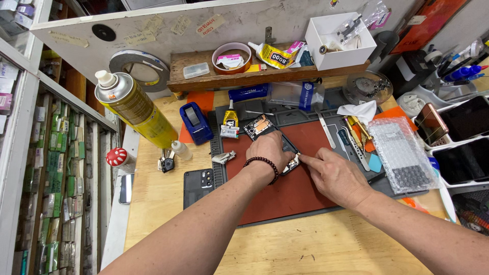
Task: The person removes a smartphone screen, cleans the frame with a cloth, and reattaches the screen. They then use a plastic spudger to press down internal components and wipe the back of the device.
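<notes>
Landmark: red work mat (295, 196).

- Tall yellow spray can (135, 109) with white cap, lying tilted, far left of the mat.
- Small glue bottle (230, 122), yellow-and-black label, upright at the mat's upper left corner.
- Yellow glue tube (272, 55), black-lettered label, on the wooden shelf above the mat.
- White open box (340, 40), square, on the same shelf, above the mat's right side.
- Clear bag with blue label strip (298, 94), just above the mat.
- Bubble-wrap pouch (401, 153), clear, right of the mat.
- Dark phone screens (466, 119), (463, 162) in white trays, far right of the mat.
- Paper labels (210, 24), beige, taped on the white board well above the mat.
</notes>
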